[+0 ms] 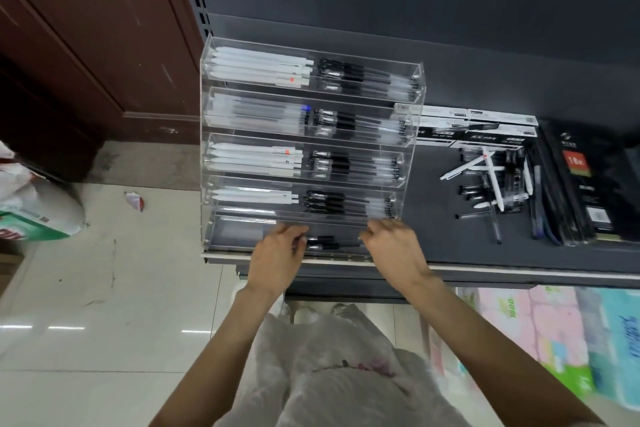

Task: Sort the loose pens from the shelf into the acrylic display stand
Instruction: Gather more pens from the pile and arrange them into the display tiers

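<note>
While both hands at nearest tier of acrylic display stand [207, 135]: seating black pens [323, 242] in that bottom tray. Left hand [277, 255]: fingers curled, apparently pinching cap end of the pens; blur prevents certainty. Right hand [394, 246]: fingers bent toward tip end, contact with pens not resolvable. Advice: keep pens level and parallel to tray's long axis, caps aligned with the tiers above, lower both ends together, avoid catching front lip. Stand: clear, five stepped tiers, white pens left, black pens right in upper four; left half of nearest tier apparently bare. Further right on shelf [433, 218]: loose pens [491, 180], mixed white and black, heaped crosswise, well apart from stand.
</note>
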The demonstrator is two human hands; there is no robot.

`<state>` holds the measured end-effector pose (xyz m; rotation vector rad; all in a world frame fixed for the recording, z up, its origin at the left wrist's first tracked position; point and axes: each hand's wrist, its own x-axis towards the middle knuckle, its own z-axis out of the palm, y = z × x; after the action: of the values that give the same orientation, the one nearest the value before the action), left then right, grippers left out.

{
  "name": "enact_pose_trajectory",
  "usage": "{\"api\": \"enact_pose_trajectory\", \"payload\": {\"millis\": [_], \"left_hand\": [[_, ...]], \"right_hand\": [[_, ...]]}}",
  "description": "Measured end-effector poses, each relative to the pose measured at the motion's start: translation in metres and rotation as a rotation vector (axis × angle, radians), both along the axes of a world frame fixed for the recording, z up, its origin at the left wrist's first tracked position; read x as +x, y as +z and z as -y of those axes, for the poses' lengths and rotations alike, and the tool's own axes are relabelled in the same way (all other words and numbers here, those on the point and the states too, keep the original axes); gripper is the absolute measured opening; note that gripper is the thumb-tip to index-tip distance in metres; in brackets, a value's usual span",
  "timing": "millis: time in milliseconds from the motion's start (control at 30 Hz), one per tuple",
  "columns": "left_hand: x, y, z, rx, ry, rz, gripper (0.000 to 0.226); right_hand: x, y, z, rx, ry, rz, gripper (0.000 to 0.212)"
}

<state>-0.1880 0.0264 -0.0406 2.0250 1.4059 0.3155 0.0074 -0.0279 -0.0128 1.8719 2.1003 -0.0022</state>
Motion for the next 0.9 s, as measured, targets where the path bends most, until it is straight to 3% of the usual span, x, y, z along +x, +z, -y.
{"api": "enact_pose_trajectory", "payload": {"millis": [100,267,600,700,833,900], "left_hand": [[0.005,-0.001,0.004,-0.024,-0.033,-0.011,0.026],[0.007,0.0,0.005,-0.022,-0.051,-0.037,0.026],[0.003,0.0,0.001,0.002,-0.115,-0.039,0.028],[0.002,-0.001,0.0,0.036,-0.141,-0.081,0.03],[0.0,0.002,0.001,0.089,-0.169,-0.117,0.031],[0.0,0.007,0.001,0.135,-0.17,-0.147,0.028]], "right_hand": [[0.0,-0.004,0.004,-0.039,0.005,0.074,0.023],[-0.002,-0.004,0.005,-0.004,0.028,0.045,0.037],[-0.002,-0.015,0.01,0.026,-0.033,-0.037,0.033],[-0.002,-0.017,0.013,0.066,-0.064,-0.055,0.041],[-0.003,-0.013,0.017,0.114,-0.136,-0.148,0.047],[-0.002,-0.01,0.019,0.18,-0.171,-0.317,0.046]]}}
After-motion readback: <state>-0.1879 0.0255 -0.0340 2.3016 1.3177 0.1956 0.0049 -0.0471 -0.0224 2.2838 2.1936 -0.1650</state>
